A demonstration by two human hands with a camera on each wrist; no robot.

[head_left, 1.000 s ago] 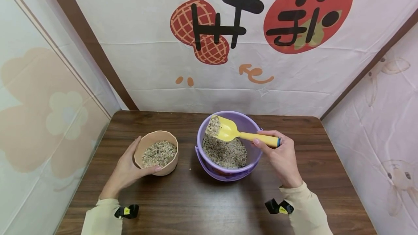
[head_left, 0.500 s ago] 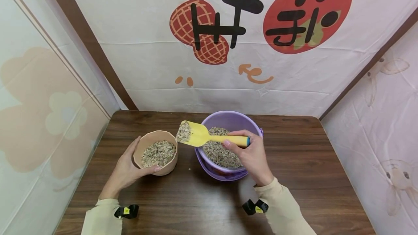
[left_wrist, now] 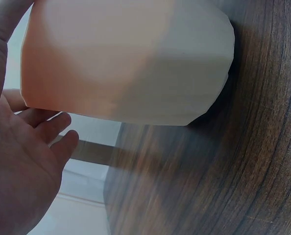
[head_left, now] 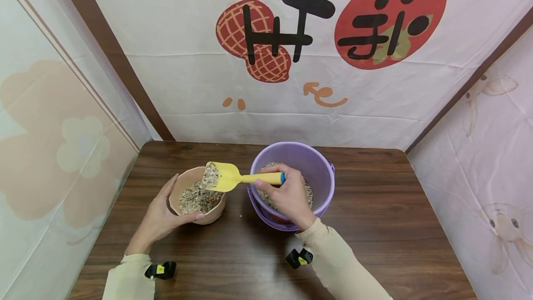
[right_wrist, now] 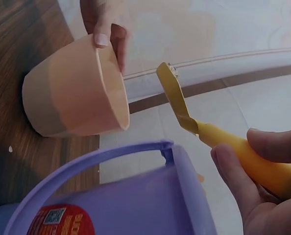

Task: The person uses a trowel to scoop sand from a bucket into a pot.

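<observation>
My left hand (head_left: 155, 222) grips a peach plant pot (head_left: 214, 215), its thumb at the near rim and its fingers around the left side. Inside lies grey-brown gritty grain (head_left: 192, 201). The pot's faceted wall (left_wrist: 126, 63) fills much of the left wrist view. By its yellow handle, my right hand (head_left: 288, 194) holds a toy shovel (head_left: 228, 178). Its blade carries a small heap of grit (head_left: 210, 176) and overlaps the pot's right rim in the head view. In the right wrist view the blade (right_wrist: 172, 93) is above the pot's mouth, apart from it.
A purple bucket (head_left: 319, 165) holding more grit stands right of the pot, its handle (right_wrist: 94, 155) lowered on the near side. Both rest on a brown wooden table (head_left: 374, 226). A printed cloth wall (head_left: 187, 82) rises behind. One small crumb (head_left: 240, 216) lies between pot and bucket.
My right hand has carried the loaded shovel leftward from above the bucket to the pot's rim. My left hand and the pot have stayed in place.
</observation>
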